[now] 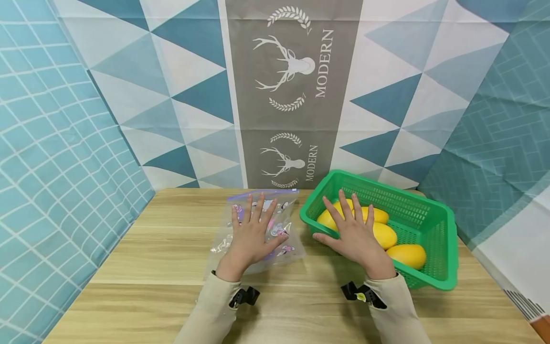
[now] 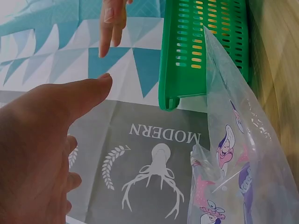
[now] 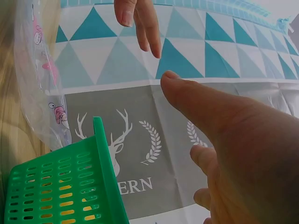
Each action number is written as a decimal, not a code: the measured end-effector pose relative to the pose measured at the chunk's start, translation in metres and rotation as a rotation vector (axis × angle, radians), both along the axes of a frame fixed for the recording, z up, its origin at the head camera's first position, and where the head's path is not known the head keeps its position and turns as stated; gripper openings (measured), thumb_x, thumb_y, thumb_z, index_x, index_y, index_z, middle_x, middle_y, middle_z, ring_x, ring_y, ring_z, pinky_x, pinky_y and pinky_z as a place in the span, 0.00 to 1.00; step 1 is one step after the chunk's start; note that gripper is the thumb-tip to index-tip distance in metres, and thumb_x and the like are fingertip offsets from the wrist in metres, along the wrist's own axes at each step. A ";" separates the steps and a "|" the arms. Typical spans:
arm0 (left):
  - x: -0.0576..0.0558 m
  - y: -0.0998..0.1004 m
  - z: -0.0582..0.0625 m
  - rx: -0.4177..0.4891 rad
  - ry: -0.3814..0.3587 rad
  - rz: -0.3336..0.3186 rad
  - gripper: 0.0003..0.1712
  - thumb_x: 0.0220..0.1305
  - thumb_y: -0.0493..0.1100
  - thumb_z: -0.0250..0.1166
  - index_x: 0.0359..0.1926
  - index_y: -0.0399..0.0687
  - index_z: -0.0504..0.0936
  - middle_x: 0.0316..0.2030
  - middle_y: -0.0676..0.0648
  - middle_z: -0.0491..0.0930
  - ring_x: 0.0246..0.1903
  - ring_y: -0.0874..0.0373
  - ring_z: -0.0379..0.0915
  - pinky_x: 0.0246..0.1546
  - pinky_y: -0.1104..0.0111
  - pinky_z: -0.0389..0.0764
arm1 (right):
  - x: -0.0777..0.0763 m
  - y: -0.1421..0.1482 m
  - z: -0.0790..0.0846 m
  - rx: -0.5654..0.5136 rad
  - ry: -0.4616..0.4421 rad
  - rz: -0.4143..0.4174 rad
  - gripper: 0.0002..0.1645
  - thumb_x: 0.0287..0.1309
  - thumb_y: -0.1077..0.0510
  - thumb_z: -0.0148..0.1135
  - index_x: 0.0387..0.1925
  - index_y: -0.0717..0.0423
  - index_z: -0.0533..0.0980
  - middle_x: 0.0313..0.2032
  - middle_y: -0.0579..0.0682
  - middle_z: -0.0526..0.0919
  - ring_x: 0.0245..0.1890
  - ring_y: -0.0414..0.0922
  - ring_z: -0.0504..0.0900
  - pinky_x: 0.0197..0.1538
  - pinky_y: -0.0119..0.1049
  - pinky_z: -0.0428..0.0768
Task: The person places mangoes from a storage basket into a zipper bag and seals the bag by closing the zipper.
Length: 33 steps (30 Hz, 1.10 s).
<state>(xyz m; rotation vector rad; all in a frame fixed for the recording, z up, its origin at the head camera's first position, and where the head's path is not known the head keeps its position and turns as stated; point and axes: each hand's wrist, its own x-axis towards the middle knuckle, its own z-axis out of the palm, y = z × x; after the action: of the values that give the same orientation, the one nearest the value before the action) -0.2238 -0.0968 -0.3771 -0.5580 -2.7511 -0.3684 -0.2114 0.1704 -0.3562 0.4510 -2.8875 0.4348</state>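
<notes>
My left hand (image 1: 251,239) is spread palm down over a clear zip bag (image 1: 219,243) with cartoon prints and a purple seal strip. Above the near left corner of a green plastic basket (image 1: 447,248), my right hand (image 1: 356,236) is spread too, its fingers overlapping the basket in the head view. Several yellow mangoes (image 1: 408,256) lie inside the basket, partly hidden behind that hand. Both wrist views show the hands held up off the table, with nothing in them. In the left wrist view the bag (image 2: 254,154) stands partly puffed up beside the basket (image 2: 187,84).
The wooden table (image 1: 163,267) carries the bag at its middle and the basket at its right. A patterned cloth (image 1: 296,95) with deer prints hangs behind the far edge. Blue tiled sheeting (image 1: 64,157) borders the left side.
</notes>
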 end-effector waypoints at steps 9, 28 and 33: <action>0.000 0.000 0.000 0.017 -0.007 0.005 0.52 0.62 0.71 0.59 0.79 0.56 0.52 0.78 0.40 0.43 0.76 0.40 0.27 0.66 0.34 0.29 | 0.001 0.001 0.000 -0.002 0.011 0.001 0.55 0.59 0.28 0.59 0.79 0.45 0.51 0.78 0.59 0.36 0.76 0.63 0.30 0.66 0.70 0.26; -0.013 -0.026 0.002 0.072 0.081 0.108 0.52 0.61 0.68 0.63 0.78 0.54 0.53 0.76 0.38 0.48 0.74 0.35 0.39 0.62 0.28 0.41 | -0.002 -0.016 -0.005 -0.034 0.270 0.137 0.46 0.55 0.38 0.69 0.72 0.47 0.65 0.74 0.62 0.55 0.72 0.66 0.50 0.65 0.71 0.43; -0.018 -0.034 0.000 0.106 0.115 0.128 0.53 0.60 0.66 0.65 0.77 0.52 0.54 0.75 0.35 0.50 0.73 0.33 0.41 0.61 0.27 0.41 | 0.000 -0.025 -0.009 -0.033 0.310 0.195 0.44 0.54 0.38 0.68 0.69 0.49 0.68 0.72 0.63 0.58 0.71 0.66 0.54 0.64 0.72 0.47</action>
<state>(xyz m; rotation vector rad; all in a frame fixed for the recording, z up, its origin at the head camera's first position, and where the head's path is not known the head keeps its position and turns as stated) -0.2419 -0.1309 -0.3772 -0.3620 -2.6225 -0.4348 -0.2114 0.1455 -0.3647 0.7286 -2.5455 0.4004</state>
